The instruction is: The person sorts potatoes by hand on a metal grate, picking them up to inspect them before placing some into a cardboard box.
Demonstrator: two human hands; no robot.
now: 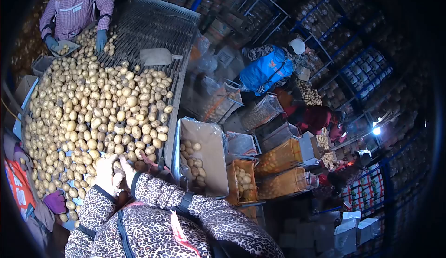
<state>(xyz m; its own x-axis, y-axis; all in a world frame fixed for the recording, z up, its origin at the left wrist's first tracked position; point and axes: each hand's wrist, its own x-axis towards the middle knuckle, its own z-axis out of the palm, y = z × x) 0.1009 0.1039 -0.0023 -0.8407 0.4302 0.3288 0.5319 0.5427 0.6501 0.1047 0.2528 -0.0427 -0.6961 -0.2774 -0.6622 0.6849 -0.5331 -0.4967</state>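
A broad heap of pale potatoes [93, 114], some with dark soil marks, covers the slatted sorting table [153, 21] in front of me. At its near edge my left hand [106, 173] is closed, its fingers curled, and what they hold is hidden. Close against it, my right hand [125, 169] is also closed, with a brownish potato [117, 166] showing between the two hands. Loose potatoes lie right around both hands. Leopard-print sleeves cover my forearms, with dark bands near the wrists.
A plastic-lined carton [204, 151] with potatoes stands right of the table. A scoop [158, 57] lies on the slats. Across the heap, a person in a checked top [76, 12] handles potatoes in blue gloves. Orange crates [281, 158], other workers and stacked shelves fill the right side.
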